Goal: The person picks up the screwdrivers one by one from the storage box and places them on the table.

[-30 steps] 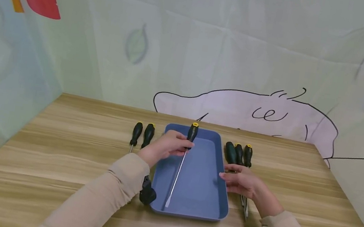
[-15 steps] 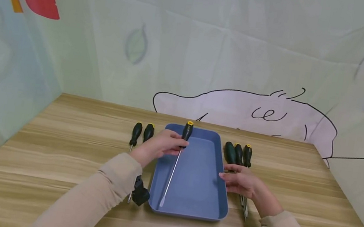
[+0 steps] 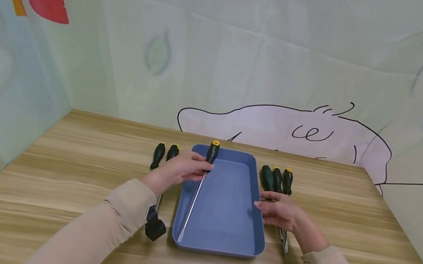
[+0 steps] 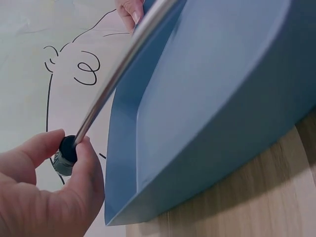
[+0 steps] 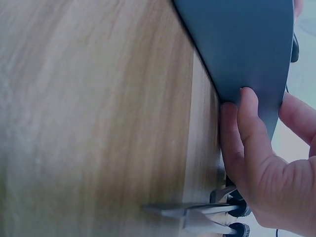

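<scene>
My left hand (image 3: 186,167) pinches the black, yellow-capped handle of a long flathead screwdriver (image 3: 213,151) between thumb and fingers. Its shaft slants over the left side of a blue rectangular tray (image 3: 228,211), flat tip near the front left corner. Whether the tip touches the tray floor I cannot tell. In the left wrist view the steel shaft (image 4: 116,74) crosses in front of the tray's wall. My right hand (image 3: 281,212) holds the tray's right wall, with the thumb at the rim and fingers (image 5: 254,133) against the outside.
Two dark-handled screwdrivers (image 3: 158,156) lie left of the tray, partly behind my left arm. On the right lie a green-handled screwdriver (image 3: 267,178) and two black ones (image 3: 287,181), their shafts partly under my right hand. A printed cloth backdrop (image 3: 221,61) rises behind the wooden table (image 3: 68,166).
My left hand has moved left with the screwdriver, bringing its shaft from nearer the tray's middle to close beside the left wall. My right hand has stayed put on the tray.
</scene>
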`<move>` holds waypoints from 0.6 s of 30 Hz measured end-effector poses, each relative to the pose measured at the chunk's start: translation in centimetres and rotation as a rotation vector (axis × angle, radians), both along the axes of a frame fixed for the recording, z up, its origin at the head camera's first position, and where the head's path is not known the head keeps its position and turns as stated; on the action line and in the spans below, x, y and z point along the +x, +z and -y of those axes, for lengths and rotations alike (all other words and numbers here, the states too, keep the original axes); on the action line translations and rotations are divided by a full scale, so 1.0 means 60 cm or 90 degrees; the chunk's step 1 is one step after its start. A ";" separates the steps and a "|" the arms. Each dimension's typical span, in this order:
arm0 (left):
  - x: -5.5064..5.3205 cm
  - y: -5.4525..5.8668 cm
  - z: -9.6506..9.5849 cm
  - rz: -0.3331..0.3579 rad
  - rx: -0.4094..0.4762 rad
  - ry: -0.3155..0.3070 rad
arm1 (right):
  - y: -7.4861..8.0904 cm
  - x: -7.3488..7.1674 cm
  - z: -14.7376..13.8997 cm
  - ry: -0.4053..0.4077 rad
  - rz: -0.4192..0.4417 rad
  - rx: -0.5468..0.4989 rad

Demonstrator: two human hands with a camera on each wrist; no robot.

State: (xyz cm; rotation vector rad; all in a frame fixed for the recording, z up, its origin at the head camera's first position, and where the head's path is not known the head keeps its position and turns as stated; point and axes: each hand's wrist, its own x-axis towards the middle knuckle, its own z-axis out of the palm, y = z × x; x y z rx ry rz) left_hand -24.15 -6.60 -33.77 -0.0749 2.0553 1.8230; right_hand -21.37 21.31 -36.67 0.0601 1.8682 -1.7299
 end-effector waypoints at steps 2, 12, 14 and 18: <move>0.001 0.000 0.004 0.002 0.000 0.000 | 0.000 0.000 0.000 0.000 0.000 0.000; 0.005 -0.004 0.031 -0.016 -0.002 -0.005 | 0.000 0.000 -0.001 -0.001 -0.001 0.011; 0.005 -0.006 0.036 -0.018 0.000 -0.003 | -0.001 0.000 -0.001 0.001 -0.001 0.010; 0.004 -0.010 0.043 -0.018 0.004 0.006 | 0.001 0.000 0.000 0.004 -0.002 0.009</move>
